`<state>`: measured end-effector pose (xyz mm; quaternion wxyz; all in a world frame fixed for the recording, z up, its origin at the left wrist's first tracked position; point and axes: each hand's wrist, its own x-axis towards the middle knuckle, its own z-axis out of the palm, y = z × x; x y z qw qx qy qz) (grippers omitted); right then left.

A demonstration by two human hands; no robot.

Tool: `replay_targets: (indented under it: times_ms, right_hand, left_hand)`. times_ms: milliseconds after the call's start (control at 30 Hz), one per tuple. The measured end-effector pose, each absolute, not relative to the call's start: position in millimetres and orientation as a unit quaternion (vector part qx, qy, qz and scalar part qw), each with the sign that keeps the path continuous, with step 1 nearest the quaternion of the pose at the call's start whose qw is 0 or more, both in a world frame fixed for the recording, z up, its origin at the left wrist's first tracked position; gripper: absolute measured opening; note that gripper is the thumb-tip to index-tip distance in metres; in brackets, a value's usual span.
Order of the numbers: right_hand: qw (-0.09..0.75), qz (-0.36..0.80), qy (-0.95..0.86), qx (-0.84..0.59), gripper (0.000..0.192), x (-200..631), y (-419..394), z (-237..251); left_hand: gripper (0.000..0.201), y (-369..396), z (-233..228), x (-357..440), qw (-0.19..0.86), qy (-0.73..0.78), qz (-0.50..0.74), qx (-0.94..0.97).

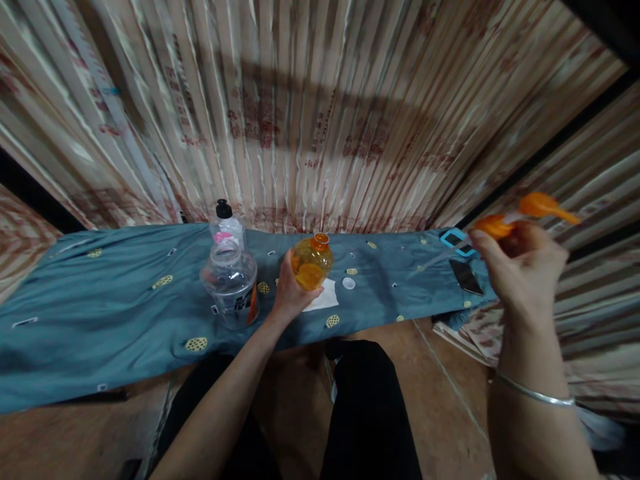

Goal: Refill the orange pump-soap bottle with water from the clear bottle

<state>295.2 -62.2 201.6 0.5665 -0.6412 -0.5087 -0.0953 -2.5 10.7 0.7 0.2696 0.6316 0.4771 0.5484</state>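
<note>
- Bottle, orange, small, stands upright on the blue cloth near its front edge; neck open, no cap on it.
- Left hand wraps the bottle's left side and base, fingers closed on it.
- Right hand, raised well to the right, pinches the orange pump; its thin tube trails down-left toward the cloth.
- Handling, judged: bottle looks light, thin plastic, likely to dent if squeezed and slick if wet; best held low round the belly. Pump is light; tube bends easily, so hold by the collar.
- Clear jar stands just left of the left hand, a black-capped bottle behind it.
- White paper and a small white disc lie right of the bottle.
- Phone and a blue-framed item lie at the cloth's right end, under the tube's path.
</note>
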Motion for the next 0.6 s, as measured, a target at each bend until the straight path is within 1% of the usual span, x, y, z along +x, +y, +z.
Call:
replay_targets:
  times_ms: [67, 100, 133, 200, 233, 300, 400, 500, 600]
  right_hand:
    - [0.322, -0.137, -0.542, -0.764, 0.034, 303.0, -61.3, 189.8]
    - [0.201, -0.136, -0.542, -0.804, 0.035, 304.6, -58.4, 180.7]
    - [0.144, -0.110, -0.558, -0.809, 0.035, 305.2, -53.8, 169.0]
    - [0.066, -0.068, -0.581, -0.809, 0.028, 304.9, -40.7, 138.8]
    - [0.032, -0.056, -0.586, -0.808, 0.028, 304.5, -32.9, 121.5]
    - [-0.025, -0.037, -0.585, -0.810, 0.034, 304.0, -17.4, 87.6]
    - [-0.076, -0.021, -0.572, -0.817, 0.036, 304.2, 2.1, 49.8]
    - [-0.101, -0.016, -0.557, -0.824, 0.035, 305.8, 15.5, 31.6]
    - [-0.112, -0.014, -0.550, -0.827, 0.035, 308.2, 22.7, 24.0]
  left_hand:
    - [0.116, 10.8, 0.9, -2.3, 0.268, 0.481, 0.548, 0.630]
    - [0.116, 10.8, 1.2, -2.2, 0.267, 0.484, 0.546, 0.629]
    - [0.116, 10.8, 1.5, -2.2, 0.266, 0.487, 0.545, 0.629]
    - [0.116, 10.7, 2.0, -2.3, 0.263, 0.494, 0.540, 0.629]
    - [0.116, 10.6, 2.1, -2.3, 0.261, 0.496, 0.538, 0.630]
    - [0.116, 10.7, 1.9, -2.6, 0.258, 0.493, 0.539, 0.632]
    - [0.118, 10.8, 1.0, -2.7, 0.259, 0.482, 0.548, 0.633]
    - [0.120, 10.4, 0.5, -2.1, 0.263, 0.479, 0.551, 0.630]
    - [0.122, 9.7, 0.6, -1.3, 0.271, 0.482, 0.550, 0.625]
